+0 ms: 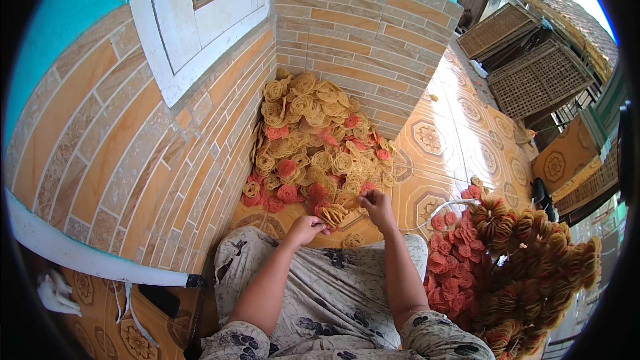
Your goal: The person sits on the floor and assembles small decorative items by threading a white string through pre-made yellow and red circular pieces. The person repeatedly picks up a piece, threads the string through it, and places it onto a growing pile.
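My left hand (307, 230) is closed on a small stack of yellow lacy crackers (333, 214), round and thin like coiled noodles. Close by on the right, my right hand (379, 212) pinches the edge of a single yellow lacy cracker (347, 199), slightly blurred. Both hands are above my lap, just in front of a large heap of loose yellow crackers (303, 105) mixed with pink ones (287, 169). One more yellow cracker (353, 240) lies on the floor by my knees.
Beside my right knee are a pile of pink crackers (453, 253) and thick bunches of threaded crackers (527, 260). A tiled wall (360, 33) backs the heap. At left are a white cat (58, 292) and a white rail (100, 257). Woven racks (540, 79) stand far right.
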Action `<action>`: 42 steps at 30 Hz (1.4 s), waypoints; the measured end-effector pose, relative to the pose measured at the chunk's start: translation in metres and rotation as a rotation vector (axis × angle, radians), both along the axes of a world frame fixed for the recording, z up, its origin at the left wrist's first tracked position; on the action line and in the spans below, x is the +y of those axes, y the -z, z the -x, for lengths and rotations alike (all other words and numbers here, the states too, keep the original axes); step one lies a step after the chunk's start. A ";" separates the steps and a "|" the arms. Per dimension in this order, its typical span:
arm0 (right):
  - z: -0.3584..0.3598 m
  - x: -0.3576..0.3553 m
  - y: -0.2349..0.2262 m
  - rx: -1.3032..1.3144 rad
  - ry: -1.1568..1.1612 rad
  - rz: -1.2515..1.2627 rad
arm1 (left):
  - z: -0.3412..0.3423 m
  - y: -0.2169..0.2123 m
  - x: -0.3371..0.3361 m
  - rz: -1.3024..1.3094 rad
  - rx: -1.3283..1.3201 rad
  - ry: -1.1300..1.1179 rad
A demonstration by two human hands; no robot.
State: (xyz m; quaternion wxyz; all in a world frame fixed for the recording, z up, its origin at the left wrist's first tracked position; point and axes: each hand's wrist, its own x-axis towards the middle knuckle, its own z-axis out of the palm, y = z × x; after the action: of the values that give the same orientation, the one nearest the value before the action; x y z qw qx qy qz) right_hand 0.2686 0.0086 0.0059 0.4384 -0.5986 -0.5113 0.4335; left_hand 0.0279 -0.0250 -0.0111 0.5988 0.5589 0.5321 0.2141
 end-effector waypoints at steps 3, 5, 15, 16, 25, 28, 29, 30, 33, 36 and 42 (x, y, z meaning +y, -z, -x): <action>-0.003 0.000 -0.004 -0.027 -0.049 0.002 | -0.001 -0.003 0.000 0.006 0.023 0.003; -0.011 -0.002 -0.005 -0.094 -0.285 0.067 | -0.001 -0.005 0.000 -0.019 0.033 0.018; -0.012 -0.005 0.037 -0.790 -0.505 0.255 | 0.004 -0.008 0.001 0.006 0.005 0.006; -0.017 0.001 0.037 -0.667 -0.353 0.290 | 0.005 -0.007 0.001 0.000 -0.013 0.014; -0.016 0.000 -0.001 0.170 -0.095 0.088 | 0.000 0.001 0.000 -0.025 -0.042 0.059; -0.008 -0.001 -0.010 0.173 -0.086 0.076 | 0.000 0.002 0.000 -0.028 -0.033 0.052; -0.006 -0.001 -0.011 0.178 -0.099 0.054 | 0.001 0.002 0.000 -0.026 -0.028 0.050; -0.005 -0.001 -0.013 0.173 -0.097 0.047 | 0.001 0.002 0.000 -0.015 -0.028 0.045; -0.004 -0.001 -0.015 0.101 -0.135 0.042 | 0.000 0.001 0.000 -0.015 -0.019 0.043; 0.001 -0.002 -0.013 0.167 -0.153 0.029 | -0.002 0.000 0.000 -0.023 0.022 0.041; 0.018 -0.006 -0.015 0.197 -0.212 0.003 | 0.005 -0.008 -0.001 -0.001 0.027 0.147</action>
State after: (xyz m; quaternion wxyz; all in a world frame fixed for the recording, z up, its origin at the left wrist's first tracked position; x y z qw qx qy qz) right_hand 0.2508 0.0030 0.0211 0.4373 -0.4966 -0.5256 0.5347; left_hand 0.0231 -0.0265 -0.0031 0.6056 0.5994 0.4976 0.1623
